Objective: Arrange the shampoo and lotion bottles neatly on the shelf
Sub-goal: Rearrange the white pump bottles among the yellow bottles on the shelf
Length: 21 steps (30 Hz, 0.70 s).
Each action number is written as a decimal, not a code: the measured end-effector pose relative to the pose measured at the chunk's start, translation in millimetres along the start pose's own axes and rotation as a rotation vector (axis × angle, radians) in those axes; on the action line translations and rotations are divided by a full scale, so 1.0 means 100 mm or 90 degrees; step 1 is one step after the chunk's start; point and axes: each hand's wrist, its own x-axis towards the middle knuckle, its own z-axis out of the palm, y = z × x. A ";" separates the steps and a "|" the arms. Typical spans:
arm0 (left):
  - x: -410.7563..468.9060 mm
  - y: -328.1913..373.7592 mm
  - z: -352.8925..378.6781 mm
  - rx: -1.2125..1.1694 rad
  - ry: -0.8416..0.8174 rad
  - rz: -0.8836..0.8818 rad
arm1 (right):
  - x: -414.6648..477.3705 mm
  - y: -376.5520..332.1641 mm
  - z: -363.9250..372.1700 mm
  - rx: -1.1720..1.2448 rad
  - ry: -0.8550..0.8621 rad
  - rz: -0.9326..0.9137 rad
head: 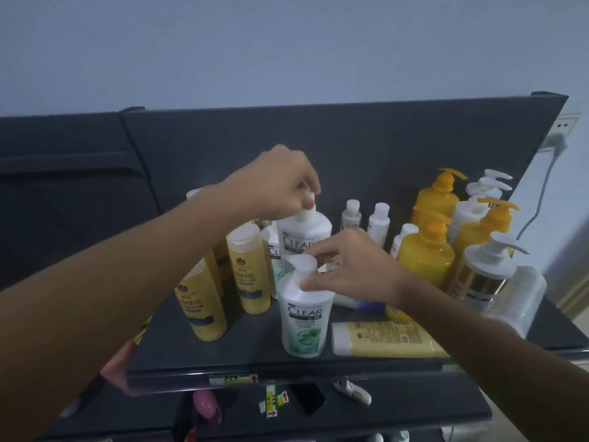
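Observation:
On the dark shelf (255, 355) stand two white Clear pump bottles. My left hand (280, 183) grips the pump head of the rear Clear bottle (302, 237). My right hand (353, 266) pinches the pump of the front Clear bottle (304, 320), which stands upright near the shelf's front edge. Three amber Herbal bottles (250, 275) stand to the left. A pale yellow tube (382, 339) lies on its side at the front right.
Yellow pump bottles (427, 253) and white pump bottles (484, 269) crowd the right side. Small white bottles (377, 223) stand at the back. A dark back panel (350, 145) rises behind. A lower shelf (318, 409) holds small items. A wall socket (564, 126) with a cable is at the right.

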 end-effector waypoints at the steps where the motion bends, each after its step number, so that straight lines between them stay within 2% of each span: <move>1: -0.01 -0.01 0.07 -0.003 -0.010 -0.003 | 0.01 0.00 0.01 -0.001 0.003 0.003; 12: -0.06 -0.17 0.51 -0.022 -0.042 -0.006 | 0.04 0.06 0.00 -0.014 0.005 0.033; 16: -0.07 -0.18 0.52 -0.035 -0.032 -0.004 | 0.00 0.17 -0.11 0.009 -0.020 0.095; 21: -0.15 -0.26 0.52 -0.055 -0.013 -0.004 | -0.10 0.39 -0.14 -0.072 -0.101 0.194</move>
